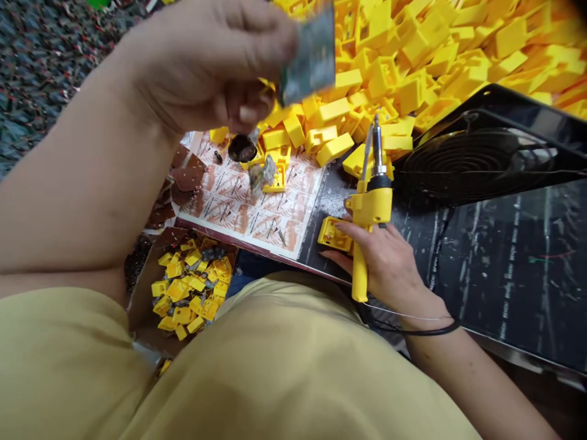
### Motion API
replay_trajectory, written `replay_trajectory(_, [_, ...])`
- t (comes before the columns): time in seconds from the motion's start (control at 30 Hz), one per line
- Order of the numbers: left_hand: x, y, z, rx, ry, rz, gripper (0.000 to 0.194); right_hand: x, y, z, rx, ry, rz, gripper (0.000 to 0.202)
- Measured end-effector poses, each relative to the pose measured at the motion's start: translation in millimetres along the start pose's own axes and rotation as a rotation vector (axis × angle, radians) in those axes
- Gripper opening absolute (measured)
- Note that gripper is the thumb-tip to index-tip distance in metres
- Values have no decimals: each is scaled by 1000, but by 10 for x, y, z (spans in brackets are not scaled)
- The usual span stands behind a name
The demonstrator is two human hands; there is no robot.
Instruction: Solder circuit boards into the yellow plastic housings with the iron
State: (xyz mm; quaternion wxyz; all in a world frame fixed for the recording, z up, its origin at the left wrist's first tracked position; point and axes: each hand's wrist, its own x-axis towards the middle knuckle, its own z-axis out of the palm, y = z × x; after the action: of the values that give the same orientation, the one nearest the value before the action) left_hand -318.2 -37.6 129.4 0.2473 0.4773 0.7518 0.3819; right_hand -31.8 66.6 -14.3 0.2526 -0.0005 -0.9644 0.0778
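Observation:
High at the upper middle, my left hand (229, 55) pinches a thin green-grey board (309, 55), slightly blurred. My right hand (387, 256) holds a yellow soldering gun (372, 208) upright, its metal tip pointing away from me. Thumb and a finger of that same hand are at a small open yellow case (334, 235) on the dark work surface. Below my left hand are a round black tin (242, 148), a crumpled grey lump (263, 175) and another open yellow case (276, 180) on a patterned paper sheet (247, 208).
A big heap of yellow cases (413, 55) covers the back. A black fan (472, 159) leans at the right. Many small dark parts (36, 79) lie at the far left. A cardboard box (147, 305) with yellow pieces stands at the lower left. A cable (426, 332) crosses my right wrist.

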Motion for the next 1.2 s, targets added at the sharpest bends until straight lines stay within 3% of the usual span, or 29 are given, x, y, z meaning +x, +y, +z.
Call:
replay_trajectory(0.1, [56,41,208,55,-644,12,34,-62,-4,-20,6,22,2,39])
replay_trajectory(0.17, [51,65,450,324,-993,59,14,-109,6,-46,32,33,4,40])
replay_trajectory(0.2, [24,77,593,487,-1097,100,5,-129,15,-60,49,32,3,41])
replay_trajectory(0.27, [-70,87,873,798,-1126,219,8,-154,36,-86,78,22,-6,41])
replay_trajectory(0.33, [-186,67,1062,951,-1020,378,17,-160,60,-99,102,8,-17,42])
replay_trajectory(0.4, [-301,7,1090,929,-725,484,19,-155,82,-101,125,3,-19,45])
replay_trajectory(0.47, [-432,-93,968,768,-295,487,20,-150,98,-95,143,7,-12,49])
replay_trajectory(0.53, [-614,-219,784,576,91,395,22,-155,106,-87,155,9,-9,51])
replay_trajectory(0.6, [-841,-346,653,478,303,304,20,-165,104,-77,159,10,-10,50])
replay_trajectory(0.67, [-1063,-442,652,582,369,272,18,-173,97,-68,157,19,-14,47])
replay_trajectory(0.77, [-1258,-492,887,810,376,302,24,-168,85,-52,151,44,-20,45])
replay_trajectory(0.9, [-1214,-479,1309,941,394,249,35,-159,76,-32,137,59,-21,46])
replay_trajectory(0.97, [-1154,-496,1425,941,380,208,29,-168,77,-29,130,53,-22,46])
replay_trajectory(1.07, [-1130,-553,1432,863,401,182,16,-196,82,-40,133,42,-23,48])
replay_trajectory(1.2, [-1193,-611,1310,790,483,238,11,-200,57,-54,161,51,-8,50])
